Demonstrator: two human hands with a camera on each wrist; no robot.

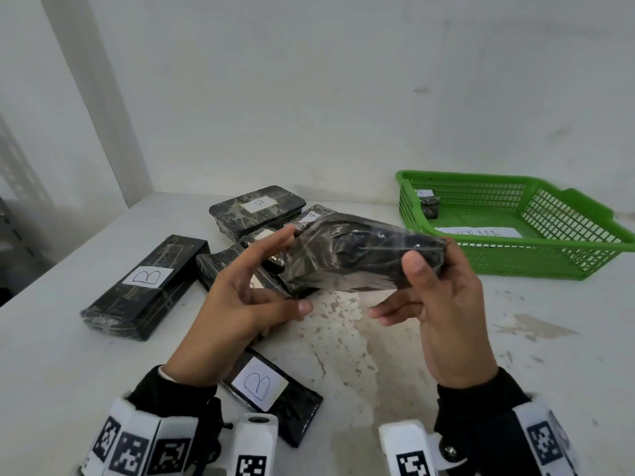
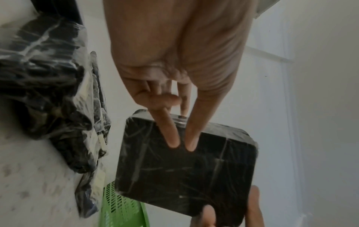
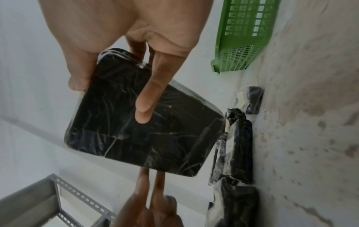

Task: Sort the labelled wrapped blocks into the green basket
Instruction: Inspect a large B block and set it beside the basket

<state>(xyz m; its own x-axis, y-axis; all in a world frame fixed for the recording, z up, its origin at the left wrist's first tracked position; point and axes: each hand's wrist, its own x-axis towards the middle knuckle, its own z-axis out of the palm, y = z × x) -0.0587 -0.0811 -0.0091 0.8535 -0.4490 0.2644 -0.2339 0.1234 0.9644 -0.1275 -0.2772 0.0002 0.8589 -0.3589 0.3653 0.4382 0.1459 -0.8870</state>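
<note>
wrapped block point(image 1: 360, 257) hangs above the table point(image 1: 515, 338), right hand point(image 1: 443, 304) gripping 1 end, left hand point(image 1: 237, 297) fingertips straight against the other.

Held block's point(image 1: 364, 257) label hidden.

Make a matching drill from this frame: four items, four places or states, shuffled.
Items:
1. held block
2. block in basket
3. nearest B block
4. left B block

Places or states:
a. on the table by the left wrist
b. in the air between both hands, no label showing
c. flat on the table at far left
d. at the basket's back left corner

Pairs: 1-b, 2-d, 3-a, 4-c
</note>
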